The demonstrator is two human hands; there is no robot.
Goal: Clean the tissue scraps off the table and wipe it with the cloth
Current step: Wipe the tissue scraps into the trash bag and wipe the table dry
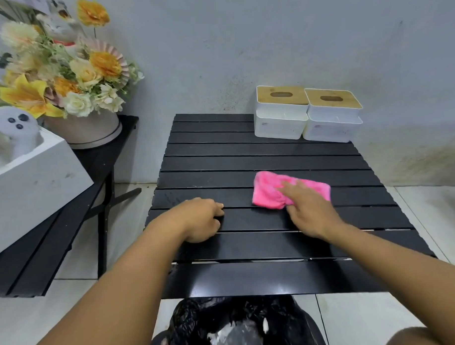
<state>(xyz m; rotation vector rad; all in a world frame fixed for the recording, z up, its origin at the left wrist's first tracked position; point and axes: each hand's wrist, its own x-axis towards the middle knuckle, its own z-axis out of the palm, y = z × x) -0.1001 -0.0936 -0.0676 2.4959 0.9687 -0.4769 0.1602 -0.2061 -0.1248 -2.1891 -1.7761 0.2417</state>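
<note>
wiping the slats: keep the cloth flat and work edge to edge

nearest, just below the table's near edge, a black bin bag [234, 324] sits open with white tissue scraps [227, 335] showing inside; no scraps are visible on the table [250, 277] itself, so the clearing half looks done and the wipe is the step in hand.

the left hand [199, 221] rests on the slats toward the near-left corner, fingers curled in loosely on nothing (it seems to be steadying the table). the right hand [309, 209] lies with its fingers spread flat over the pink cloth [268, 191], pressing it down rather than pinching it. the cloth sits about mid-surface, slightly toward the right edge, loosely folded.

to do this well, i would keep the palm flat so the whole cloth bears on the slats, run strokes along their length, and overlap each pass. the gaps between slats may catch the cloth's edge or hide crumbs, so light pressure across them helps.

at the far-right corner stand 2 white tissue boxes [307, 114] with wooden lids, touching each other; the strip around them needs a careful pass, or the boxes shifted aside.
</note>
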